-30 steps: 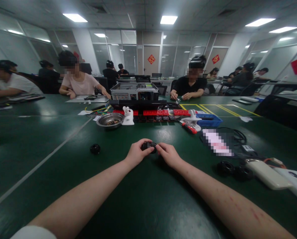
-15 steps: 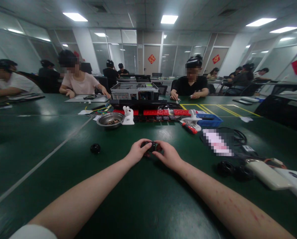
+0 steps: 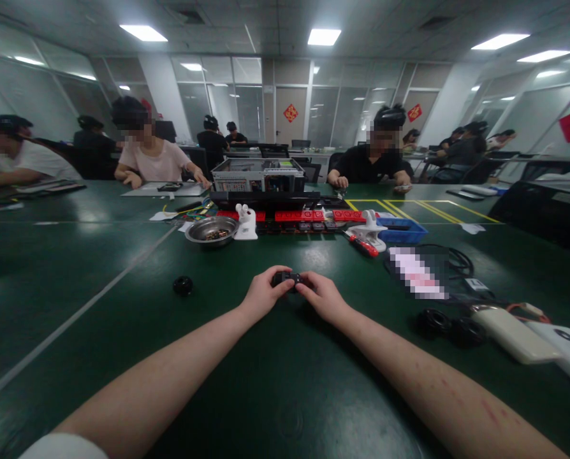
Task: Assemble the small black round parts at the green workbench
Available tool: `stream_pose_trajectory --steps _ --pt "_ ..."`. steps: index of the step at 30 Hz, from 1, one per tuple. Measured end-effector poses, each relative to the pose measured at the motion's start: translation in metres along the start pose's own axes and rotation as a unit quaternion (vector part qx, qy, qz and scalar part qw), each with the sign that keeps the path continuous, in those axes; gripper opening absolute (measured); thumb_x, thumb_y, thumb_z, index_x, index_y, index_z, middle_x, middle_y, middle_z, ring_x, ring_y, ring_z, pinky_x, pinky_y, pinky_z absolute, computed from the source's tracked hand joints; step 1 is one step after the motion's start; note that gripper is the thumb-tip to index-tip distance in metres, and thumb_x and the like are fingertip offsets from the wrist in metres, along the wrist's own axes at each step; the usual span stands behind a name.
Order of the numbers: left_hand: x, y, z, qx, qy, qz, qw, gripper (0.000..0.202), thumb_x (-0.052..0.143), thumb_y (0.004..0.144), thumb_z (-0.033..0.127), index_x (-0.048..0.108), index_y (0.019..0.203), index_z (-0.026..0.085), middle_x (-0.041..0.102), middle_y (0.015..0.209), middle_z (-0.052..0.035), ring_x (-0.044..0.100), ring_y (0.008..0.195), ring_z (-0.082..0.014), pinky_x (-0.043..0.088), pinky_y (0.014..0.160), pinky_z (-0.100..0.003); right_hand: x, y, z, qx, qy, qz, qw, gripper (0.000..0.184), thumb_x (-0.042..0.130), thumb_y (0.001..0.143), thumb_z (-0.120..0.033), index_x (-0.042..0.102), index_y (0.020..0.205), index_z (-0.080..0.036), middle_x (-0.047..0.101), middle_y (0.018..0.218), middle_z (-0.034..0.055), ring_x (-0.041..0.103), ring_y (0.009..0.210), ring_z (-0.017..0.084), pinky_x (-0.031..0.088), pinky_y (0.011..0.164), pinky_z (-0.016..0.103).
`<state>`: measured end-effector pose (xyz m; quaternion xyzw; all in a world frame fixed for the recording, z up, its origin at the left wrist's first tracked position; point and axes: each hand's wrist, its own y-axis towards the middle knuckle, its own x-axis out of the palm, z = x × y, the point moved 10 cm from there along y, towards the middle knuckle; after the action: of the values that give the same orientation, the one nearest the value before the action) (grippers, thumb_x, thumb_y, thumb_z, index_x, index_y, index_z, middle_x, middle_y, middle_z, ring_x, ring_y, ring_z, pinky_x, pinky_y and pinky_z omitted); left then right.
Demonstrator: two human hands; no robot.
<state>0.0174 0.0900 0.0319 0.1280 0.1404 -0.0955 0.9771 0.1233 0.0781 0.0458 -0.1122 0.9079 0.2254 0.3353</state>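
Both my hands meet at the middle of the green table (image 3: 98,357) around a small black part (image 3: 287,278). My left hand (image 3: 263,292) pinches its left side, fingers curled. My right hand (image 3: 324,295) grips its right side, fingers closed round it. The part is held just above the table surface and is mostly hidden by my fingertips. A loose black round piece (image 3: 183,285) lies on the table to the left of my left hand.
Beyond my hands stand a metal bowl (image 3: 211,229), a white holder (image 3: 247,223), red and black switch blocks (image 3: 308,218), a red-handled screwdriver (image 3: 363,247) and a blue tray (image 3: 400,231). Black rings (image 3: 445,326), cables and white devices (image 3: 512,333) lie right. Other people sit across the table.
My hands have stayed in place, with the fingers shifting slightly on the black part. The person opposite in black has leaned to the right.
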Motion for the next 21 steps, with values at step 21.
stream_pose_trajectory --steps 21 --pt "-0.003 -0.003 0.009 0.031 0.065 0.014 0.997 0.036 0.057 0.064 0.042 0.056 0.093 0.02 0.058 0.084 -0.0032 0.057 0.071 -0.0159 0.047 0.061 -0.027 0.011 0.001 0.015 0.051 0.042 -0.033 0.997 0.037 0.034 0.081 -0.042 0.048 0.059 -0.015 0.046 0.054 -0.0026 0.043 0.052 0.009 0.032 0.05 0.021"
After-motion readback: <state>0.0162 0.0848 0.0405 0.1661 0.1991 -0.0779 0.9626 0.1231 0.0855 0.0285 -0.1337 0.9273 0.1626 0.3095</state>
